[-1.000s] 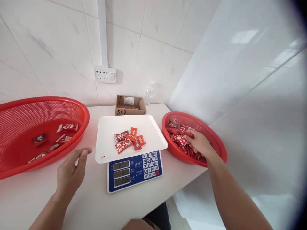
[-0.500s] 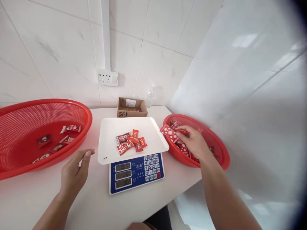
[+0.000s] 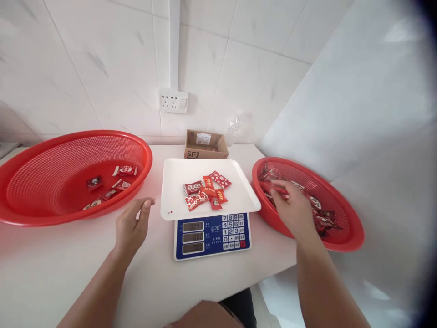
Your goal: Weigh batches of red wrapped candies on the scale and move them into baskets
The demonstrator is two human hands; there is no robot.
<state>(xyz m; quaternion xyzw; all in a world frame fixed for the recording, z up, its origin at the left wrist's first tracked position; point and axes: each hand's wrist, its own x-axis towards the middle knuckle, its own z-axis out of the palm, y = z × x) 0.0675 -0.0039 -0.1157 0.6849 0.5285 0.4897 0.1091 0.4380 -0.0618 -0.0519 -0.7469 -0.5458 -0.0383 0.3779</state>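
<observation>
My right hand (image 3: 292, 209) reaches into the small red basket (image 3: 344, 246) on the right, its fingers bent down and pinched on a red candy packet (image 3: 269, 187) among several others. My left hand (image 3: 131, 223) rests edge-on on the white table beside the scale, fingers loosely apart and holding nothing. The blue-fronted scale (image 3: 211, 234) stands between my hands. Its white tray (image 3: 177, 207) carries several red candy packets (image 3: 205, 191), one of them dotted white at the far side.
A large red mesh basket (image 3: 68, 217) on the left holds several candy packets (image 3: 124, 171). Behind the scale are a small cardboard box (image 3: 205, 146) and a clear bottle (image 3: 232, 130). A wall socket (image 3: 174, 100) sits above, and a tiled wall closes the right side.
My right hand carried a white-dotted packet from the right basket, left it on the scale tray, and went back into the basket. The left hand stayed put; the view shifted left.
</observation>
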